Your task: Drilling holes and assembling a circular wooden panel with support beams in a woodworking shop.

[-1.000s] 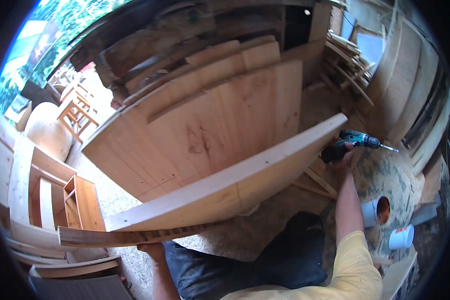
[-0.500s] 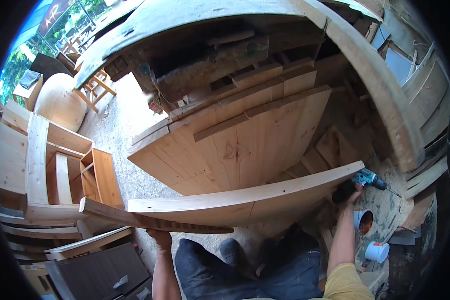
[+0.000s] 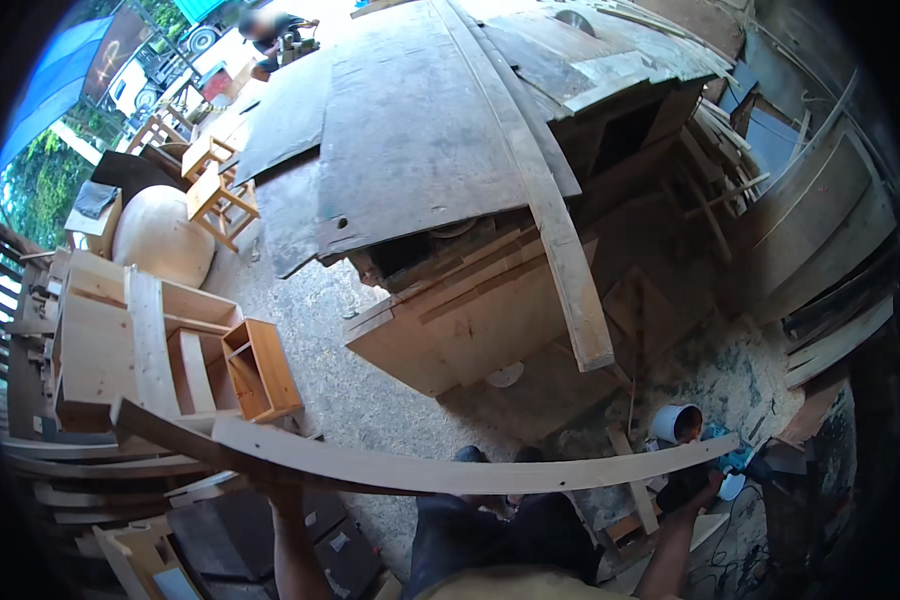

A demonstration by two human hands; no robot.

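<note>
A long pale wooden board stretches in front of my body, its narrow edge uppermost with small dark holes in it. At its left end a darker wooden piece sits against it at an angle. My left hand is closed around the underside of the wood there, its fingers mostly hidden by it. On the right, my right hand is wrapped round the grip of a teal and black cordless drill. The drill is beside the board's right end, partly behind it, with its nose pointing right.
Ahead stands a large sheet-topped workbench, with a loose plank jutting over its near edge. Wooden cabinet frames and stools line the left. A white bucket lies on its side at right. Another person works far off.
My view has lifted and shows more of the workbench and yard. The board, held by my left hand, has come closer to my body. The drill stays in my right hand.
</note>
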